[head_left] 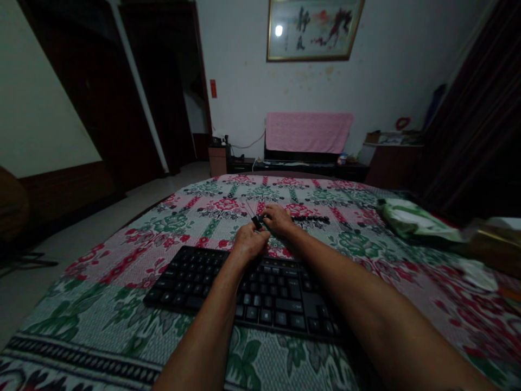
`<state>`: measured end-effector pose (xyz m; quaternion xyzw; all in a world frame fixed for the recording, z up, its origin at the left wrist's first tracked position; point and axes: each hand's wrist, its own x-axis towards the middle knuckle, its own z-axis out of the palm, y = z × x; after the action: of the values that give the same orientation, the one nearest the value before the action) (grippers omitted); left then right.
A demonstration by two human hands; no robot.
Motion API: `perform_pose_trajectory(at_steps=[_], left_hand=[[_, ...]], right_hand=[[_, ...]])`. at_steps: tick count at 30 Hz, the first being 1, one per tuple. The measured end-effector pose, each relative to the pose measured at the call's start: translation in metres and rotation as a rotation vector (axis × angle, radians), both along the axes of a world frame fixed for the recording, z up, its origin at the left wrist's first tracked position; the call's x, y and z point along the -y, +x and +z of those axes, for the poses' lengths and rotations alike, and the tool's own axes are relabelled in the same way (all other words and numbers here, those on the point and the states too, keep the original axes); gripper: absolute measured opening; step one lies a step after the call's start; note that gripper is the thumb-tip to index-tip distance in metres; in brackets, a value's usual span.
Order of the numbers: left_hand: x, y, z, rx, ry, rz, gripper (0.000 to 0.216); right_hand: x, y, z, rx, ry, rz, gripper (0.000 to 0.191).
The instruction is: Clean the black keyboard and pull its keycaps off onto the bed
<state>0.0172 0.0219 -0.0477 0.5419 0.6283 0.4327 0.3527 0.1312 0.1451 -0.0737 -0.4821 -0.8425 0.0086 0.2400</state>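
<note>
A black keyboard lies on the patterned tablecloth, partly covered by my forearms. Just beyond its far edge, my left hand is closed around a small black piece. A thin, light strand sticks up from near that piece; what it is I cannot make out. Close beside it, my right hand has its fingers bent and pinched near the same black piece. Whether it grips that piece or something else is hidden. To the right of my right hand, a dark bundled cable lies on the cloth.
The floral tablecloth spreads over the table. At the right are a green and white packet, a crumpled white tissue and a brown box. Beyond the table, a pink cloth drapes over a dark screen-like thing.
</note>
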Motion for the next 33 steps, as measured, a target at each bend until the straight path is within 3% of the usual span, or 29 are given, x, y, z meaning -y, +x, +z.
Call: perform_pose_trajectory(at_steps=[8, 12, 16, 24, 33], left_hand=[[0.003, 0.001, 0.004, 0.019, -0.003, 0.005, 0.022], [0.003, 0.001, 0.003, 0.020, -0.003, 0.014, 0.020], [0.002, 0.000, 0.003, 0.000, 0.012, 0.016, 0.021], [0.002, 0.001, 0.004, -0.006, 0.003, 0.003, 0.019], [0.005, 0.002, 0.007, 0.008, -0.018, 0.007, 0.021]], right_hand=[[0.003, 0.005, 0.001, 0.012, 0.039, 0.106, 0.042], [0.008, 0.000, 0.006, 0.091, 0.042, 0.146, 0.038], [0.009, -0.004, 0.008, 0.111, 0.038, 0.131, 0.028], [0.006, -0.009, 0.007, 0.080, 0.014, 0.075, 0.024], [0.003, 0.004, 0.009, -0.022, 0.044, 0.024, 0.039]])
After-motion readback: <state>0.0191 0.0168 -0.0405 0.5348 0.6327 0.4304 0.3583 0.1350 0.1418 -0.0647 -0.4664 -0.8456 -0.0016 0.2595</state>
